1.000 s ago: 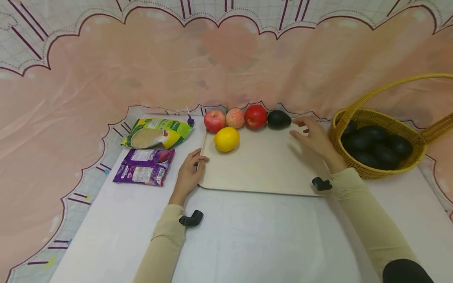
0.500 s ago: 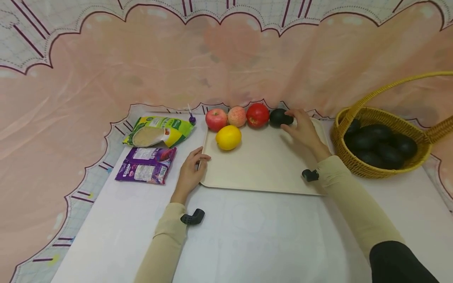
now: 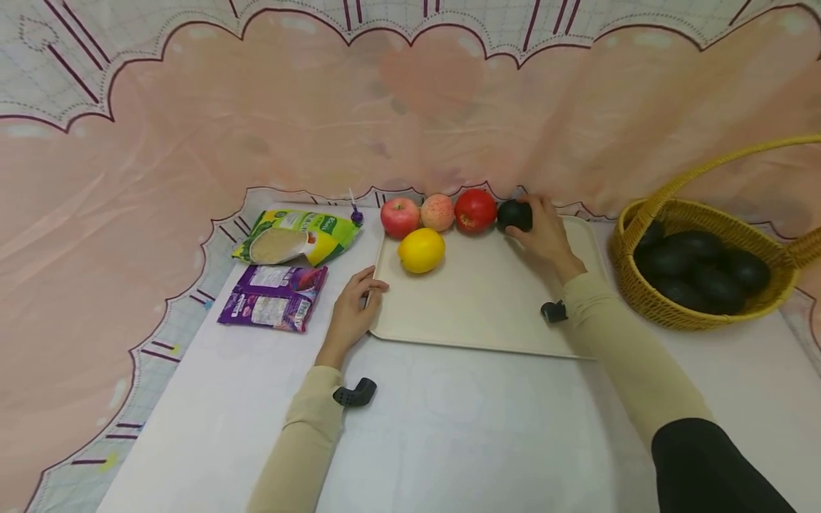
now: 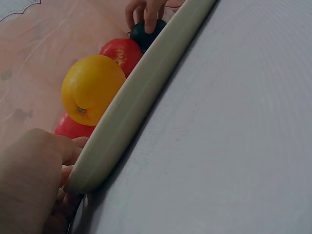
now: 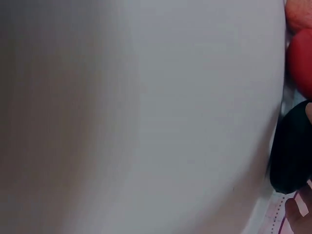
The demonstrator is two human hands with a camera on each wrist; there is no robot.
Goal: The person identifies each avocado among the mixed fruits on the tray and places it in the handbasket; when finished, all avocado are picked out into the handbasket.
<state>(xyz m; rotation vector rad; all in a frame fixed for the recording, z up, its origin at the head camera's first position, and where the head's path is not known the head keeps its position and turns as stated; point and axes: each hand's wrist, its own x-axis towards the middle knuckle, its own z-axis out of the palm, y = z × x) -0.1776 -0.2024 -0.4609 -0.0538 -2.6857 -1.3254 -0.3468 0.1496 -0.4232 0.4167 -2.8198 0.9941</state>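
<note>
My right hand (image 3: 542, 229) grips a dark green avocado (image 3: 514, 214) at the back edge of a cream tray (image 3: 487, 313), its thumb on the near side. In the right wrist view the avocado (image 5: 291, 146) shows beside the fingertips (image 5: 295, 214). My left hand (image 3: 353, 306) holds the tray's left edge, its fingers around the rim (image 4: 122, 112) in the left wrist view. Left of the avocado, a red pomegranate (image 3: 476, 211), a peach (image 3: 438, 212) and a red apple (image 3: 400, 218) stand in a row. A yellow citrus fruit (image 3: 421, 250) lies in front of them.
Right of the tray stands a wicker basket (image 3: 648, 303) with a tall handle, holding several dark avocados (image 3: 695, 267). To the left lie a green-yellow food packet (image 3: 301, 235), a purple packet (image 3: 274, 298) and a small purple lollipop (image 3: 356, 214). A patterned cloth hangs behind.
My right hand has moved left from beside the avocado and taken hold of it. My left hand has stayed on the tray edge. The head view has shifted slightly.
</note>
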